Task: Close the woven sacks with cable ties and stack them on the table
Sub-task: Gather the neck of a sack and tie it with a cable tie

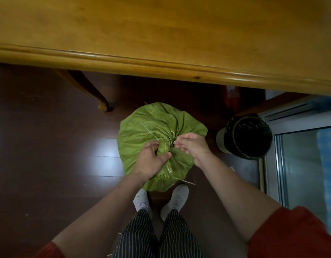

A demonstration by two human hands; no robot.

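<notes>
Midway through closing the green woven sack (142,138), set on the floor just short of the surface (161,34). Clamping the gathered neck (163,146) with the left grip (151,161), fingers curled round it; pinching, apparently, at the pale cable tie (149,131) with the right grip (190,144). Still to cinch, then lift and stack, by the look.

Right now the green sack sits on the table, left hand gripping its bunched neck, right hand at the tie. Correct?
No. The head view shows the green sack on the floor in front of the table, not on it. The left hand does grip its bunched neck, and the right hand is at the tie.
</notes>
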